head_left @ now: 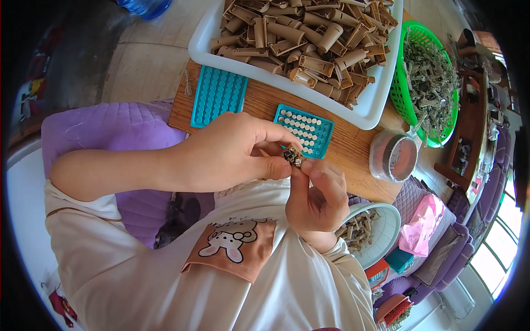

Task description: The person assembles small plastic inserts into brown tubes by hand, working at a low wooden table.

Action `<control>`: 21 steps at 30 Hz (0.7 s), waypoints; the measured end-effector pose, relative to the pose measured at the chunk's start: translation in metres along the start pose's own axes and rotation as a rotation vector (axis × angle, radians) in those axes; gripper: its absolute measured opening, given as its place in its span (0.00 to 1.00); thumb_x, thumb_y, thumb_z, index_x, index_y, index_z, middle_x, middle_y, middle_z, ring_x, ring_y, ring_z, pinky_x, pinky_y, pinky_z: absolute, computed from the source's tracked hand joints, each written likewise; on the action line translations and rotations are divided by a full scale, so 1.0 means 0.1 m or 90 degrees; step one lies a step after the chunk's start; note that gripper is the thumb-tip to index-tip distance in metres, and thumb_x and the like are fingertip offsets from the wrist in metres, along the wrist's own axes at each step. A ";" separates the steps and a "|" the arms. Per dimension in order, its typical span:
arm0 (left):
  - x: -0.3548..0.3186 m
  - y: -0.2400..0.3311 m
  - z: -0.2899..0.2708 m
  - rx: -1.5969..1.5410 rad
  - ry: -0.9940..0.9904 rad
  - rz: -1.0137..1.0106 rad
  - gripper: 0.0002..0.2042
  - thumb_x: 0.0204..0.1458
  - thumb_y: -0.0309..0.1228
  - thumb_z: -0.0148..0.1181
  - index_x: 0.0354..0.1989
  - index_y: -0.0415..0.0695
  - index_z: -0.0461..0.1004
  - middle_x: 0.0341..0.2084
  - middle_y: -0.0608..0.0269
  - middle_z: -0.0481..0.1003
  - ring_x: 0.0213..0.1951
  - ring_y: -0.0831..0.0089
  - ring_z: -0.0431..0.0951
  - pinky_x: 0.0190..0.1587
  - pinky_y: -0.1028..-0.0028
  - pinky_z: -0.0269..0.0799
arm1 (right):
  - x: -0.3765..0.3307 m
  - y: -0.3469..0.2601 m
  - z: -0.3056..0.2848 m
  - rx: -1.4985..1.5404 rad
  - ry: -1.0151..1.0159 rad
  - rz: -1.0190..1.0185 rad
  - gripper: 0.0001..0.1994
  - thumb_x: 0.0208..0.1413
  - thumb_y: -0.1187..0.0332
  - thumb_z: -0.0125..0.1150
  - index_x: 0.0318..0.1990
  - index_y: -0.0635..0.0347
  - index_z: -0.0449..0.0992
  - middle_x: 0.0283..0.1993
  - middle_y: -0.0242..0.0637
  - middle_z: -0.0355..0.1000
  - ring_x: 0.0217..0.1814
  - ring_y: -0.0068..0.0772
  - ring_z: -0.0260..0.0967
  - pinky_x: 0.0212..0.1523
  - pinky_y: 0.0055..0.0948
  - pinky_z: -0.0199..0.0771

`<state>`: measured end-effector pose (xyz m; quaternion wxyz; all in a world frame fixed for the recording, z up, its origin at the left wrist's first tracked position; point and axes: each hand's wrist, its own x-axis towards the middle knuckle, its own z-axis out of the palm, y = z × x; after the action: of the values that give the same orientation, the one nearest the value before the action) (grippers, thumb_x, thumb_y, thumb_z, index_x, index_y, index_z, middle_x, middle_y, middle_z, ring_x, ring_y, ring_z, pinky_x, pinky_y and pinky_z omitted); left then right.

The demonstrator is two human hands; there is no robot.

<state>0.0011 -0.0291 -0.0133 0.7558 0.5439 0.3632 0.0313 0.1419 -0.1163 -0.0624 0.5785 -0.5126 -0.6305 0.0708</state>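
My left hand [237, 148] pinches a small brown part [292, 155] with dark and shiny bits on it, between thumb and fingertips. From the other side my right hand [320, 197] meets it, thumb and forefinger closed at its edge. The part is too small to tell its exact kind. Just beyond my fingers lies a teal tray [329, 126] with rows of small round whitish discs [305, 131]. A second teal tray [220, 96], with rows of round hollows, is left of it on the wooden table [353, 160].
A big white tub [381, 105] heaped with brown curved plastic shells [309, 44] fills the far side. Right of it stand a green basket [411, 105] of wiry greyish pieces and a round container [400, 157]. A pale basket [386, 243] of brown pieces sits by my right arm.
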 end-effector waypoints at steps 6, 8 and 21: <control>-0.02 0.06 0.00 0.019 0.010 -0.003 0.16 0.44 0.22 0.56 0.43 0.36 0.66 0.33 0.64 0.70 0.36 0.83 0.68 0.40 0.81 0.67 | -0.07 0.00 0.02 0.035 0.028 0.005 0.17 0.31 0.84 0.64 0.31 0.66 0.64 0.26 0.41 0.69 0.26 0.36 0.69 0.24 0.25 0.70; -0.01 0.01 0.00 0.002 0.014 0.015 0.16 0.44 0.22 0.56 0.43 0.35 0.66 0.32 0.64 0.70 0.36 0.82 0.68 0.39 0.81 0.67 | -0.05 0.00 0.02 0.028 0.018 0.002 0.17 0.31 0.84 0.64 0.32 0.66 0.64 0.25 0.41 0.69 0.26 0.36 0.69 0.24 0.24 0.69; 0.00 -0.01 -0.03 0.259 0.087 0.107 0.14 0.42 0.22 0.54 0.40 0.40 0.69 0.24 0.57 0.73 0.26 0.78 0.73 0.30 0.79 0.68 | 0.26 -0.02 -0.12 0.032 -0.262 0.188 0.13 0.31 0.83 0.60 0.29 0.63 0.67 0.26 0.37 0.67 0.26 0.35 0.65 0.26 0.25 0.67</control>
<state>-0.0008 -0.0263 -0.0146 0.5988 0.7101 0.3661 0.0568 0.1552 -0.1043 -0.0405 0.4336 -0.5596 -0.6514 0.2730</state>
